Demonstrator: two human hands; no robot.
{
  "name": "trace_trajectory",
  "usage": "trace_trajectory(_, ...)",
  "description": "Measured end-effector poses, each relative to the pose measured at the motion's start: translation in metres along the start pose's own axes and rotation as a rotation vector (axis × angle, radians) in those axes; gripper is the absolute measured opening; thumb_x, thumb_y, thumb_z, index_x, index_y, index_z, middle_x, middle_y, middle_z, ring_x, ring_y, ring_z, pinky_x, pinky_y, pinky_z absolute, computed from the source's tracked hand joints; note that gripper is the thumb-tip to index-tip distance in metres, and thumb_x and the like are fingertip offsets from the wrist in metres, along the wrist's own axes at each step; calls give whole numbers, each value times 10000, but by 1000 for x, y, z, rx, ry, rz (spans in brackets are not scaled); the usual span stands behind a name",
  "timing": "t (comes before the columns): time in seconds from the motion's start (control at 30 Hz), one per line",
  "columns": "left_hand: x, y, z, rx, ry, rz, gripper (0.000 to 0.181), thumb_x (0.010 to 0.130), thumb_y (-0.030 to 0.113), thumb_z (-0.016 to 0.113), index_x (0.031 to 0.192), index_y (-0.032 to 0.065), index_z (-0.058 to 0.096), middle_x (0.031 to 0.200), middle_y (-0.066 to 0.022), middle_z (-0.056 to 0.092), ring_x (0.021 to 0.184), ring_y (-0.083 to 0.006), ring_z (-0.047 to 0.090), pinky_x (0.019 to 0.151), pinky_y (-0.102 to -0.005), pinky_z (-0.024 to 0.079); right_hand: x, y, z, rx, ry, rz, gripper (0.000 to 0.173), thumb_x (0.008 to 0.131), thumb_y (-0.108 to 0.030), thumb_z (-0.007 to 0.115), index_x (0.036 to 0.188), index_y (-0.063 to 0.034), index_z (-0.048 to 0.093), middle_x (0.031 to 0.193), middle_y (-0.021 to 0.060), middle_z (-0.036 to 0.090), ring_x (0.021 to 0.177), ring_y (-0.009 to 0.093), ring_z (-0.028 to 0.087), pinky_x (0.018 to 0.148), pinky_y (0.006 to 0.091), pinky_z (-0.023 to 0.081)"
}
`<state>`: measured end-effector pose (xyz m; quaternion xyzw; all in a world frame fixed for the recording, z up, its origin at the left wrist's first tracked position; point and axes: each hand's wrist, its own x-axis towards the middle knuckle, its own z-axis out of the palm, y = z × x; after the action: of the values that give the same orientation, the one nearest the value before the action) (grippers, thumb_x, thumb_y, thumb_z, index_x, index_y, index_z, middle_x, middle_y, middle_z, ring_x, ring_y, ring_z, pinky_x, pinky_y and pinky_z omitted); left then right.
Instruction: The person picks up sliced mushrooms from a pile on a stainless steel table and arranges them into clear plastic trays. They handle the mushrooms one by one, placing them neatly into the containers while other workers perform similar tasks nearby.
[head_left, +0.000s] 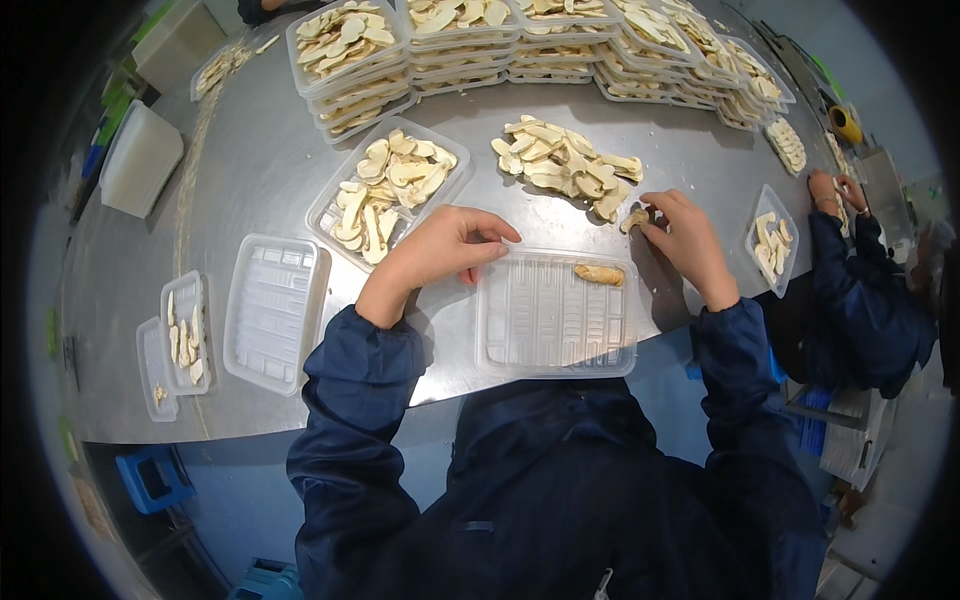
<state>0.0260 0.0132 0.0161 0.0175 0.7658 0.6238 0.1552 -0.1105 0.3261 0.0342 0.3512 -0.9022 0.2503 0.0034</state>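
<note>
A clear plastic tray (555, 322) lies before me at the front edge of the steel table, with one brownish mushroom piece (599, 275) in its top right corner. My left hand (457, 244) is at this tray's upper left corner, thumb and forefinger apart and nothing seen between them. Between the fingertips of my right hand (679, 232) is a small mushroom slice (634, 220), low over the table to the right. Beyond the tray lies a loose heap of pale mushroom slices (570, 161). A partly filled tray of slices (397, 184) stands behind my left hand.
Stacked trays full of slices (465, 45) line the back. At left are a stack of empty trays (274, 311), two small trays (185, 330) with a few pieces, and upright nested containers (141, 161). On the right, a co-worker's hands (836, 191) are near another small tray (772, 240).
</note>
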Motion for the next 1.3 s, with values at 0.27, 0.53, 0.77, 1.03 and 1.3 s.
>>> trace_trajectory(0.27,-4,2,-1,-10,1,-33,241,886,84,602,1092,-6,687,826,-33,635,613,-107,648,514,-231,521,-3,-28,-4,-4,-35,32,235,782,-150,686,957,-11,615,850,142,616,741,304,611,676,375,497)
trace_trajectory(0.53,-2,0,-1,-35,-14,-37,220,882,92,628,1062,-19,688,831,-48,667,611,-111,648,523,-238,528,-34,-94,39,-214,-28,-161,208,787,-209,720,844,-60,587,754,107,635,654,301,641,588,379,511)
trace_trajectory(0.77,-4,4,0,58,39,6,236,918,191,637,1007,-17,705,763,-39,668,582,-82,608,498,-216,492,-13,-61,14,-131,138,-128,106,821,-148,674,865,-52,670,786,115,641,680,312,638,607,387,501)
trace_trajectory(1.03,4,-6,3,252,285,335,219,911,171,631,959,-29,706,712,-57,643,558,-90,569,531,-234,453,41,-1,-3,-128,33,30,207,835,-94,613,1032,-75,674,910,120,632,834,328,627,715,418,493)
trace_trajectory(1.3,6,-6,2,240,394,303,203,919,143,617,983,-32,698,735,-60,652,603,-96,618,552,-234,468,67,29,16,-161,72,-77,145,813,-93,635,949,-44,640,897,120,621,793,315,620,694,395,494)
